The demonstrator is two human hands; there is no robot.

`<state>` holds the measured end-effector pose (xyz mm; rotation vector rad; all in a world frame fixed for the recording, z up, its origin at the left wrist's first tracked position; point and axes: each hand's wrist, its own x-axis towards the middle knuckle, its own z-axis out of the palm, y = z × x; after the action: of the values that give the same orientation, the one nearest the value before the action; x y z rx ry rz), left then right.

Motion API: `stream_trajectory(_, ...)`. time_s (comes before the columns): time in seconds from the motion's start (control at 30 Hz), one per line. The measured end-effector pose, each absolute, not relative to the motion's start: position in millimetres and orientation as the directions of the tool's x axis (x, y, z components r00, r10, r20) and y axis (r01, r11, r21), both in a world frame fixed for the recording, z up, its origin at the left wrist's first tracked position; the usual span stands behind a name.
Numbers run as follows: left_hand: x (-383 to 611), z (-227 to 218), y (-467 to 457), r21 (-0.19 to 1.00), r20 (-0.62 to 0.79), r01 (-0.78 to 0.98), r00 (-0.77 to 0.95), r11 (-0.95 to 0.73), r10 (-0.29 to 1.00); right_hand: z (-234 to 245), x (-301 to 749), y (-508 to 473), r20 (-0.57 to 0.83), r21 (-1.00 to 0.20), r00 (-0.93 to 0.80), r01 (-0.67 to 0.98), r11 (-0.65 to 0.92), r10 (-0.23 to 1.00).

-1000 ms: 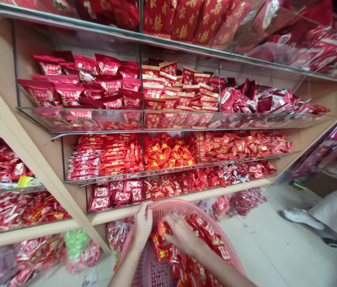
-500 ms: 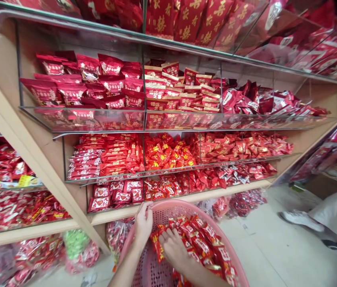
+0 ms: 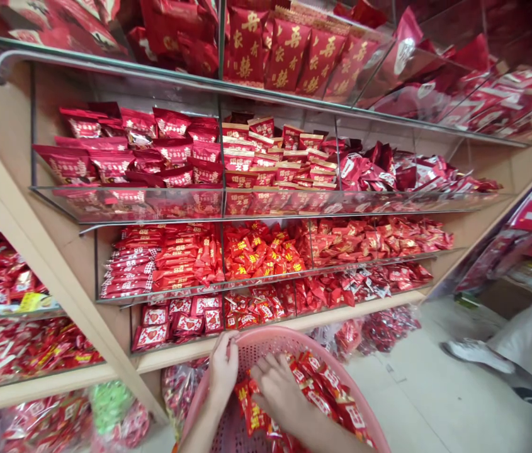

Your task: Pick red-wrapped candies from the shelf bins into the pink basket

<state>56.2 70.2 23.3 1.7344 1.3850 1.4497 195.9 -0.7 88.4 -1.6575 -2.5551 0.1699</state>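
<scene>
Holding a pink basket [image 3: 266,335] by its rim, the left hand [image 3: 224,363] has its grip clamped on the plastic edge nearest the shelves. Just beside it, the right hand [image 3: 279,391] lies palm down inside the basket, fingers bent onto the red sweet packets [image 3: 336,402] heaped along the basket's right side. Whether its grip is closed on any of them cannot be told.

Beyond the basket's rim runs a wooden shelf board [image 3: 364,306], with clear bags of sweets [image 3: 379,327] on the floor [image 3: 426,396] beneath it. On the board sit small heart-printed packets [image 3: 171,321]. One level up, behind a clear front, are red and yellow sweets [image 3: 260,255]. Above those lie larger flat red packets [image 3: 152,148], and the top shelf holds red bags with gold characters [image 3: 289,53].

Well off to the right, another person's white shoe [image 3: 473,352] rests on the floor.
</scene>
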Motion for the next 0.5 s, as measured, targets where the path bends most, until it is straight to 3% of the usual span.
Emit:
stream_trajectory(0.17,56,21,71,0.852,0.426,0.367,-0.071,-0.374,0.902,172,221,25,0.229,-0.133,-0.379,0.9,0.415,0.897)
stream_trajectory(0.33,55,17,72,0.86,0.421,0.349,-0.077,-0.371,0.904,231,263,69,0.446,-0.165,-0.09,0.97,0.18,0.891)
stream_trajectory(0.5,56,17,71,0.861,0.414,0.358,-0.08,-0.361,0.907,248,297,105,0.382,-0.128,0.151,0.986,-0.109,0.912)
